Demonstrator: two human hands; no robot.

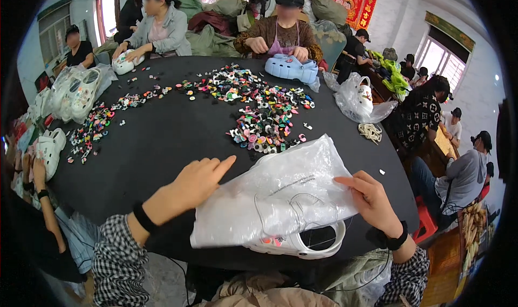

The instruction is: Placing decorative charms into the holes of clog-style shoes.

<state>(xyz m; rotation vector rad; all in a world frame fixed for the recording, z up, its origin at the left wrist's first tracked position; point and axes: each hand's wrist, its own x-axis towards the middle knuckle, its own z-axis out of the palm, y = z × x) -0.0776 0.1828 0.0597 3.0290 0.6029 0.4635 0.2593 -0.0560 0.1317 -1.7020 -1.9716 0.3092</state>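
A white, semi-clear plastic bag [237, 215] is spread across the near edge of the black table, tilted up to the right. Its right side is pinched by my right hand [372, 202]. My left hand [191, 185] is beside the bag's left edge, index finger stretched out and the thumb hidden; nothing shows in its grasp. Under the bag, partly covered, lies a white clog [318, 252] with small colourful charms on its toe. Just beyond the bag is a heap of loose shoe charms [264, 124].
More charms [97, 124] spread to the left. Bagged white clogs [75, 94] stand at the far left, another bagged clog [362, 99] at the right by some cream straps [370, 133]. Across the table a person handles a blue clog [291, 68]. A neighbour's hand [38, 172] holds a clog at left.
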